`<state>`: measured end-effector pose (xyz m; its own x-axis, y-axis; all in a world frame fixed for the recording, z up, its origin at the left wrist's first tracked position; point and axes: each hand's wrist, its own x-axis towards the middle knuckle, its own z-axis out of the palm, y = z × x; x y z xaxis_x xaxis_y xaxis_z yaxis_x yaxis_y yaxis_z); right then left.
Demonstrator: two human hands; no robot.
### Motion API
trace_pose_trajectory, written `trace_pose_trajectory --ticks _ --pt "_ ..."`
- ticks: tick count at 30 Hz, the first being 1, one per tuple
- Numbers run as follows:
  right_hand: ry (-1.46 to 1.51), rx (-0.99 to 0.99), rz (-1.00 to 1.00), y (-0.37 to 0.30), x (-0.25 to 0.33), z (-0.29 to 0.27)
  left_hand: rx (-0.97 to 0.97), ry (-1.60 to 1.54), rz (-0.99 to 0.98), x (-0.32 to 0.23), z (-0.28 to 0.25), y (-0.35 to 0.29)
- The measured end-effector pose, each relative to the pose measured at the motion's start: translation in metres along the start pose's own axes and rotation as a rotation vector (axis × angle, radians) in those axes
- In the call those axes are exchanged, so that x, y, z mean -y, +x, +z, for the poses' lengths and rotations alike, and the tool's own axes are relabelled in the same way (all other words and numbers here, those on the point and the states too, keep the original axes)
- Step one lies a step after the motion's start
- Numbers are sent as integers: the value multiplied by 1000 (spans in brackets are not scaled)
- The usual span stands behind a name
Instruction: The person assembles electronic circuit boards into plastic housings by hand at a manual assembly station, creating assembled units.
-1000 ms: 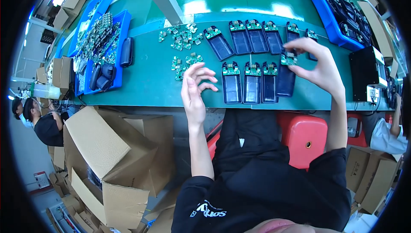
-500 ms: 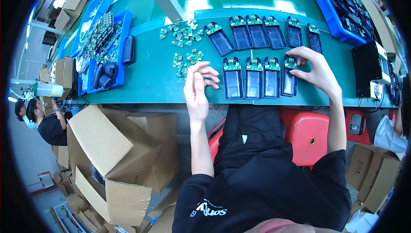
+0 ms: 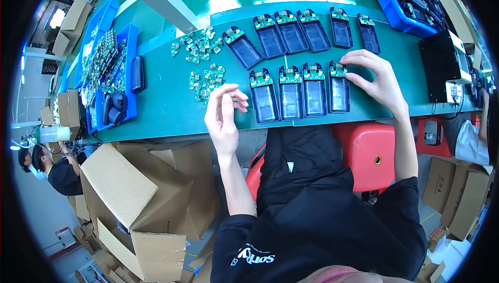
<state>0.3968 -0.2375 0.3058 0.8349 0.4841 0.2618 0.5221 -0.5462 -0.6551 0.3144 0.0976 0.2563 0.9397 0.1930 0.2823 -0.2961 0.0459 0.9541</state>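
Two rows of dark blue plastic shells lie on the green work table (image 3: 166, 101), each with a small green circuit board at its top. My right hand (image 3: 371, 77) rests on the rightmost shell of the near row (image 3: 338, 88), fingertips on its green board. My left hand (image 3: 224, 114) hovers by the table's front edge, fingers curled loosely, just left of the near row's first shell (image 3: 264, 97). Whether it pinches a small part I cannot tell. A pile of loose green boards (image 3: 205, 77) lies just beyond my left hand.
Blue trays (image 3: 106, 70) with boards and black parts stand at the left; another blue tray (image 3: 405, 2) sits at the far right. A black box (image 3: 442, 64) stands right. Open cardboard boxes (image 3: 135, 200) and a red stool (image 3: 364, 148) lie below. Other people sit at both sides.
My right hand has come down from above the row and now presses on the rightmost near shell. My left hand has curled in and shifted slightly toward the boards.
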Motion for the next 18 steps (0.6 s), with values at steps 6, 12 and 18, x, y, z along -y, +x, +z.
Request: trace_pose_trajectory --ticks 6,12,18 --pt "-8 14 -10 2 2 3 8 51 -1 -1 1 -1" --pt "-58 71 78 8 12 0 13 63 6 0 1 -1" --pt "-39 -26 3 3 12 -3 9 57 1 -3 2 -1"
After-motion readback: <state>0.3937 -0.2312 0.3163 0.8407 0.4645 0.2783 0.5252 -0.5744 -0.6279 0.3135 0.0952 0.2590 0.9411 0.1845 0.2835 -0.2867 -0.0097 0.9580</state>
